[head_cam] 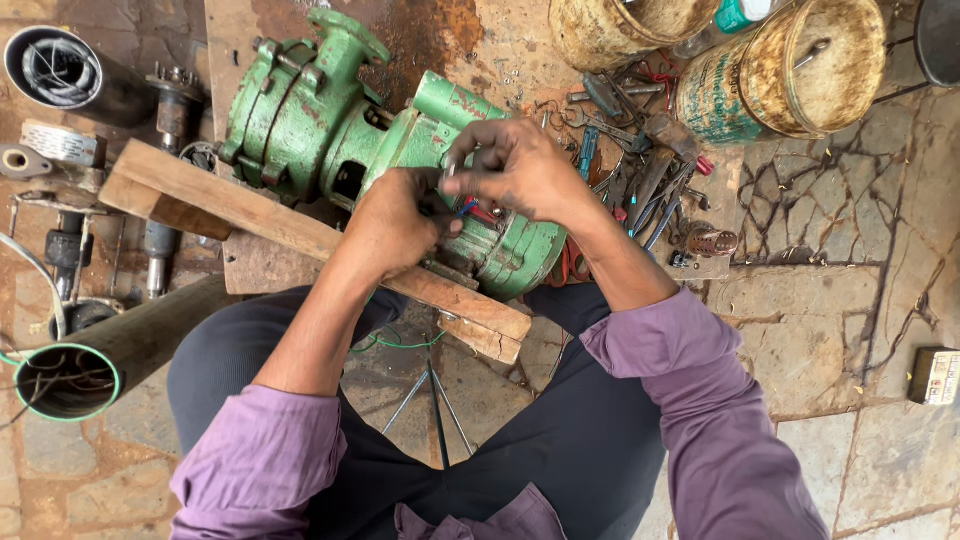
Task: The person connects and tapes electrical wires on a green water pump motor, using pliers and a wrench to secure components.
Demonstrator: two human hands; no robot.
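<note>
Close below me, between my knees, I see thin metal rods point(437, 405) lying on the stone floor point(860, 430). Above them, my left hand point(392, 222) is clenched against the side of the green pump motor point(400, 150), pinching small wires point(470, 208). My right hand point(520, 165) curls over the same wires, fingertips pinched on them. That motor rests on a wooden plank point(250, 215). Farther off lie scattered tools point(640, 170) and two rusty buckets point(790, 70).
</note>
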